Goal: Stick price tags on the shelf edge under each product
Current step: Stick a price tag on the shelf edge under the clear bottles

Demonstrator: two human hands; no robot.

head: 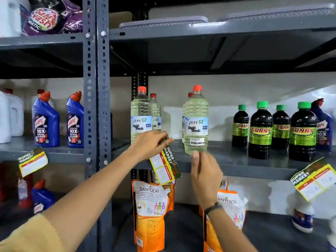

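A yellow, red and green "Super Market" price tag (166, 165) hangs tilted over the grey shelf edge (236, 170), below the clear bleach bottles (141, 115) (196, 120). My left hand (150, 145) pinches the tag's top end at the shelf surface. Just right of the tag, my right hand (205, 174) hovers in front of the shelf edge with loosely curled fingers and holds nothing. Two more price tags hang on the shelf edge: one at the left (32, 161) under the blue Harpic bottles (46, 120), one at the right (314, 179) under the dark Sunny bottles (260, 130).
A grey perforated upright (96, 106) divides the shelves left of my left arm. Orange Santoor pouches (151, 213) stand on the lower shelf under the tag. A purple detergent bag (52, 17) and flat grey trays (163, 22) lie on the top shelf.
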